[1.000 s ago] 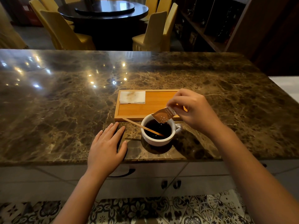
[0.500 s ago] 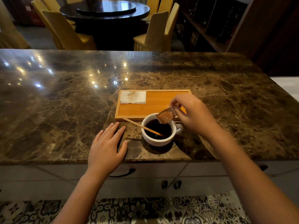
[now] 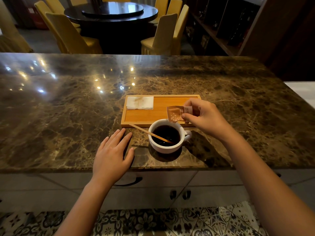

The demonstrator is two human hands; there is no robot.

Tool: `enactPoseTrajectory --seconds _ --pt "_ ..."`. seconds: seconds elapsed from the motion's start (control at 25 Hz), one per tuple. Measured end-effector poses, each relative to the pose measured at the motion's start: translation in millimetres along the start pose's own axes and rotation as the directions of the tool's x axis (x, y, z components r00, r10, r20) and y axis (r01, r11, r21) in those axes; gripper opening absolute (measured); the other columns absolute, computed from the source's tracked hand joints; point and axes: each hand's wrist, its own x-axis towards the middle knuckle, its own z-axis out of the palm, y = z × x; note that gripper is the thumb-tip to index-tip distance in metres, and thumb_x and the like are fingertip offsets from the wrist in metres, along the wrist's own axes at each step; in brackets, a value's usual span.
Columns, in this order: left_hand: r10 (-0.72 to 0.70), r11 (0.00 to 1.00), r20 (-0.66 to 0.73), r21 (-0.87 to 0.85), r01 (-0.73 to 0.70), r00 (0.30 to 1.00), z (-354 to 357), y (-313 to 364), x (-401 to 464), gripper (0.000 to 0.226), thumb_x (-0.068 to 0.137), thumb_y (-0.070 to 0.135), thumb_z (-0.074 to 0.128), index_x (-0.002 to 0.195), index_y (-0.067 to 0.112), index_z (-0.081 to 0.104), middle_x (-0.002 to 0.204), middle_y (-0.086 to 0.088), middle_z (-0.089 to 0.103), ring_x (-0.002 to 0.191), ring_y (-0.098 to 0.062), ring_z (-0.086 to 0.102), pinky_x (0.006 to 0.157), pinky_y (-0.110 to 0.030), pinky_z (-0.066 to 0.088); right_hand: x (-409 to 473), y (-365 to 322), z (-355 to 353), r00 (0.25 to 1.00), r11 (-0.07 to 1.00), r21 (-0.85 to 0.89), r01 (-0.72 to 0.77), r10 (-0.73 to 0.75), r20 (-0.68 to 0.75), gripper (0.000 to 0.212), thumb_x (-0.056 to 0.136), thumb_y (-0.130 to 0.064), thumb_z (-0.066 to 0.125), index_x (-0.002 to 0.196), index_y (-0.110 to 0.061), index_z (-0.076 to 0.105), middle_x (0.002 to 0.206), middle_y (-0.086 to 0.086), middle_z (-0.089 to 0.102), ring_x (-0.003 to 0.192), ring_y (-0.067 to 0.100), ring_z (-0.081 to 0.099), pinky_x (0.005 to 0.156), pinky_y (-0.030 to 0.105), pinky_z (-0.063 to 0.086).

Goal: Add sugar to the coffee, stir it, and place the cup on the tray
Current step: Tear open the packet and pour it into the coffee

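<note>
A white cup (image 3: 166, 147) of black coffee stands on the marble counter (image 3: 68, 116), just in front of a wooden tray (image 3: 158, 113). A thin wooden stir stick (image 3: 150, 133) leans in the cup, its upper end pointing left. My right hand (image 3: 204, 116) pinches an orange sugar packet (image 3: 175, 114) above the cup's far rim, torn end tilted down. My left hand (image 3: 111, 154) lies flat on the counter left of the cup, fingers apart, holding nothing.
A folded white napkin (image 3: 140, 103) lies in the tray's far left corner. The counter's front edge runs just under my left hand, with drawers below. Behind the counter stand a dark round table (image 3: 110, 12) and yellow chairs (image 3: 162, 33).
My right hand has lifted and drawn back to the right, raising the sugar packet from inside the cup's rim to above its far edge. The left hand and cup have not moved.
</note>
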Motion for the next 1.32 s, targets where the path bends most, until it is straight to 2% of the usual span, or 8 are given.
enactPoseTrajectory --seconds 0.24,0.32,0.6,0.76,0.96,1.04,1.2,1.32 --pt "0.002 1.0 -0.003 0.0 -0.002 1.0 -1 0 -1 0.057 0.086 0.047 0.03 0.133 0.019 0.045 0.142 -0.009 0.043 0.134 -0.02 0.032 0.109 -0.043 0.024 0 -11 -6 0.996 0.997 0.026 0.079 -0.08 0.034 0.02 0.085 -0.006 0.059 0.07 -0.017 0.053 0.083 0.006 0.064 0.078 0.019 0.059 0.065 0.031 0.047" --pt "0.002 1.0 0.0 0.005 -0.002 1.0 -1 1 -1 0.057 0.086 0.046 0.03 0.133 0.019 0.044 0.143 -0.008 0.042 0.134 -0.02 0.032 0.109 -0.041 0.022 0 -14 -6 0.995 0.996 0.011 0.087 -0.087 0.047 0.018 0.088 -0.007 0.055 0.077 -0.021 0.055 0.079 0.003 0.062 0.074 0.017 0.057 0.063 0.031 0.046" --pt "0.0 1.0 -0.003 0.006 0.0 1.0 0 1 -1 0.057 0.086 0.046 0.029 0.134 0.019 0.044 0.143 -0.009 0.042 0.134 -0.02 0.032 0.108 -0.041 0.022 2 -12 0 0.998 0.997 0.04 0.061 -0.061 0.005 0.003 0.085 -0.003 0.058 0.086 -0.006 0.059 0.075 -0.004 0.06 0.065 0.012 0.061 0.061 0.036 0.054" --pt "-0.003 1.0 -0.003 0.005 0.003 1.0 0 1 0 0.056 0.086 0.046 0.03 0.134 0.019 0.044 0.143 -0.008 0.042 0.134 -0.02 0.032 0.109 -0.042 0.023 1 -7 4 0.998 0.952 0.305 -0.024 0.043 -0.056 0.009 0.089 -0.006 0.056 0.091 -0.014 0.054 0.072 -0.002 0.063 0.058 0.009 0.063 0.051 0.022 0.051" --pt "-0.004 1.0 -0.004 0.001 0.004 1.0 0 1 0 0.057 0.086 0.046 0.03 0.133 0.018 0.045 0.142 -0.008 0.042 0.133 -0.02 0.032 0.109 -0.043 0.024 -1 -3 9 0.961 0.7 0.702 -0.134 0.264 -0.08 0.015 0.095 -0.012 0.044 0.086 -0.018 0.054 0.079 0.007 0.067 0.06 0.014 0.068 0.047 0.018 0.048" --pt "-0.004 1.0 -0.005 -0.005 0.004 1.0 -1 2 0 0.057 0.086 0.046 0.03 0.133 0.018 0.046 0.142 -0.009 0.043 0.133 -0.02 0.032 0.109 -0.044 0.025 -1 -2 12 0.941 0.634 0.758 -0.152 0.327 -0.085 0.022 0.096 -0.014 0.042 0.082 -0.02 0.058 0.079 0.0 0.065 0.064 0.01 0.066 0.052 0.019 0.047" --pt "-0.006 1.0 0.002 -0.002 0.006 1.0 -1 1 0 0.057 0.086 0.047 0.029 0.133 0.018 0.045 0.143 -0.009 0.042 0.134 -0.02 0.032 0.109 -0.043 0.024 0 1 13 0.915 0.64 0.757 -0.13 0.372 -0.158 0.021 0.092 -0.012 0.05 0.078 -0.019 0.064 0.067 -0.004 0.058 0.058 0.008 0.047 0.051 0.02 0.037" --pt "-0.007 1.0 0.01 -0.007 0.007 1.0 -1 1 0 0.058 0.085 0.047 0.029 0.133 0.019 0.044 0.143 -0.008 0.041 0.134 -0.02 0.031 0.109 -0.043 0.023 -1 2 11 0.909 0.61 0.781 -0.134 0.389 -0.148 0.013 0.09 -0.005 0.053 0.084 -0.014 0.061 0.075 0.006 0.063 0.053 0.008 0.056 0.047 0.016 0.045"
